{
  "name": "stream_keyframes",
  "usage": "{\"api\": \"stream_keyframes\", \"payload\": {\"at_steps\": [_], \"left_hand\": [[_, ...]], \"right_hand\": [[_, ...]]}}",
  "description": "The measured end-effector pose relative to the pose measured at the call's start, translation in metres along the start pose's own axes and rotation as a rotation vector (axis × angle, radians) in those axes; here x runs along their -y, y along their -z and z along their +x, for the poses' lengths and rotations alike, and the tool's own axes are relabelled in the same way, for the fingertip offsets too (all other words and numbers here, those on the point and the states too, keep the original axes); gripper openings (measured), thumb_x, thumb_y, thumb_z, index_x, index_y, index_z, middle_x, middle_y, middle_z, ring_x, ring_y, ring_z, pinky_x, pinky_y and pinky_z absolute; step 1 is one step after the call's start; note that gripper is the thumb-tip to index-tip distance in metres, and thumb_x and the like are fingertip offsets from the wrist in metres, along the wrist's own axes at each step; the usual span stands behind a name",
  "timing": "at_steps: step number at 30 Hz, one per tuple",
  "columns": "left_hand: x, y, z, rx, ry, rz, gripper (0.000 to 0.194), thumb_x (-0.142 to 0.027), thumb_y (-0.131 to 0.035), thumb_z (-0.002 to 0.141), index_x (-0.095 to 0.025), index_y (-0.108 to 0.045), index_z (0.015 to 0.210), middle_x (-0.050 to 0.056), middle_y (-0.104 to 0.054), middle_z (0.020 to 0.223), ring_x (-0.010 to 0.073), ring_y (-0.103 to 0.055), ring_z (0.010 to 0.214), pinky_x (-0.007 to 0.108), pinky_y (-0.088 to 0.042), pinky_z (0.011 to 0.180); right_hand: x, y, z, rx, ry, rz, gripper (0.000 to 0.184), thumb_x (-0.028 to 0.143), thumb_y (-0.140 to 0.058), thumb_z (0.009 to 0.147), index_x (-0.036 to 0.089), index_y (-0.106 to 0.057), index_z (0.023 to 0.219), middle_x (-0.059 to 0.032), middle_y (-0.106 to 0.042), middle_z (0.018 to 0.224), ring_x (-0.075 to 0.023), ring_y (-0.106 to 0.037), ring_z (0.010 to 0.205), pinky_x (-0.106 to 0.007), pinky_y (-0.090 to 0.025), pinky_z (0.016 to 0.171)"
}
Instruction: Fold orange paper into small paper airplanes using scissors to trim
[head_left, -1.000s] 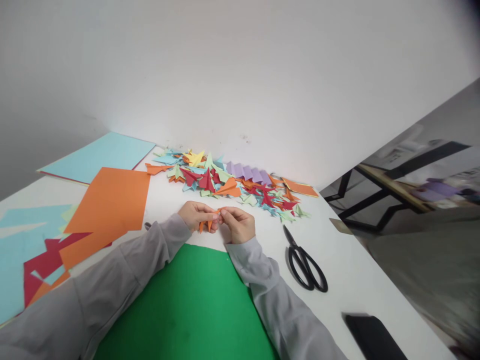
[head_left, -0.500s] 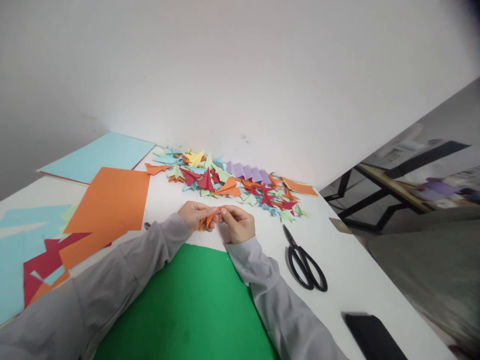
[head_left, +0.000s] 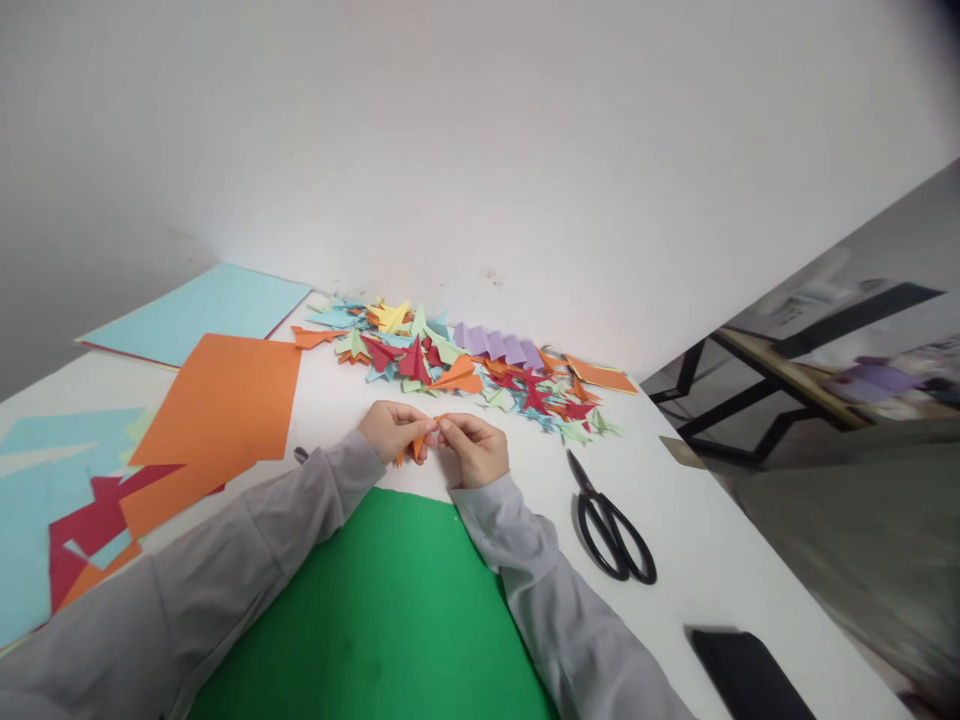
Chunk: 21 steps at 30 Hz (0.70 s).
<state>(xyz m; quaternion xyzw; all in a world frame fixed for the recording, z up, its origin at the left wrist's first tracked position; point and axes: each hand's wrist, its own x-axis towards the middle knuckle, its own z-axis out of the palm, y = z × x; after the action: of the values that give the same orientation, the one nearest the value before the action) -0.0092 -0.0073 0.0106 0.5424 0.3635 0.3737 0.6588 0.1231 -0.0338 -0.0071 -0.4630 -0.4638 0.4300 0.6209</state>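
Note:
A small folded piece of orange paper (head_left: 418, 446) is held up between my two hands, above the white table just beyond the green mat (head_left: 375, 600). My left hand (head_left: 395, 432) is closed on its body, with the fingers curled beneath and the thumb on top. At the other end, the thumb and forefinger of my right hand (head_left: 478, 447) pinch the paper's tip. Most of the folds are hidden by my fingers. Behind the hands lies a long heap of small folded paper planes (head_left: 420, 360) in several colours.
Black-handled scissors (head_left: 611, 530) lie at the right, points away, with a black flat object (head_left: 750, 672) nearer. Orange sheets (head_left: 225, 395), light-blue paper (head_left: 202, 310) and red scraps (head_left: 94, 515) cover the left side. Purple pleated paper (head_left: 499, 345) sits by the wall.
My left thumb and fingers have shifted slightly over the orange paper, covering more of it. Both hands stay in nearly the same place.

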Motion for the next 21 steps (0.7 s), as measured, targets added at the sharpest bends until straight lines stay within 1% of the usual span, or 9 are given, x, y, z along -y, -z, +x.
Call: {"api": "stream_keyframes", "payload": {"at_steps": [3, 6, 10, 15, 21], "left_hand": [[-0.0009, -0.0018, -0.0006, -0.021, -0.006, -0.009, 0.023, -0.034, -0.067, 0.063, -0.013, -0.059, 0.054, -0.002, -0.053, 0.035, 0.0073, -0.045, 0.028, 0.017, -0.03, 0.029], [-0.0017, -0.0028, -0.001, -0.032, 0.005, 0.001, 0.021, -0.03, -0.065, 0.064, -0.013, -0.058, 0.054, -0.002, -0.053, 0.034, 0.0073, -0.044, 0.027, 0.017, -0.029, 0.028], [-0.0036, -0.0026, -0.0022, -0.032, 0.014, 0.027, 0.019, -0.026, -0.063, 0.066, -0.013, -0.058, 0.053, -0.002, -0.052, 0.034, 0.0062, -0.042, 0.026, 0.016, -0.029, 0.028], [-0.0038, -0.0017, -0.0027, -0.026, 0.013, 0.042, 0.021, -0.027, -0.062, 0.068, -0.012, -0.058, 0.054, -0.003, -0.052, 0.034, 0.0064, -0.043, 0.027, 0.016, -0.029, 0.026], [-0.0093, -0.005, -0.0045, -0.063, 0.047, 0.062, 0.018, -0.019, -0.058, 0.071, -0.011, -0.058, 0.055, -0.004, -0.051, 0.033, 0.005, -0.042, 0.026, 0.015, -0.028, 0.027]], "right_hand": [[-0.0007, 0.0007, -0.0005, 0.037, -0.02, 0.053, 0.019, 0.036, -0.069, 0.063, 0.017, -0.068, 0.063, 0.0, -0.062, 0.052, -0.0107, -0.053, 0.048, -0.026, -0.044, 0.051], [-0.0009, 0.0006, -0.0011, 0.024, -0.01, 0.006, 0.019, 0.035, -0.069, 0.065, 0.016, -0.068, 0.063, -0.0005, -0.063, 0.053, -0.0106, -0.054, 0.049, -0.026, -0.045, 0.052], [0.0002, -0.0008, -0.0014, 0.008, -0.007, -0.043, 0.018, 0.034, -0.07, 0.063, 0.017, -0.067, 0.062, -0.0001, -0.064, 0.052, -0.0106, -0.054, 0.047, -0.026, -0.046, 0.052], [0.0035, -0.0027, -0.0017, 0.039, 0.001, -0.021, 0.021, 0.037, -0.069, 0.064, 0.017, -0.066, 0.061, -0.0002, -0.064, 0.051, -0.011, -0.055, 0.048, -0.026, -0.047, 0.054], [-0.0014, -0.0004, -0.0005, 0.072, -0.031, 0.057, 0.023, 0.039, -0.069, 0.065, 0.016, -0.067, 0.063, -0.0003, -0.063, 0.053, -0.0105, -0.054, 0.05, -0.026, -0.045, 0.054]]}}
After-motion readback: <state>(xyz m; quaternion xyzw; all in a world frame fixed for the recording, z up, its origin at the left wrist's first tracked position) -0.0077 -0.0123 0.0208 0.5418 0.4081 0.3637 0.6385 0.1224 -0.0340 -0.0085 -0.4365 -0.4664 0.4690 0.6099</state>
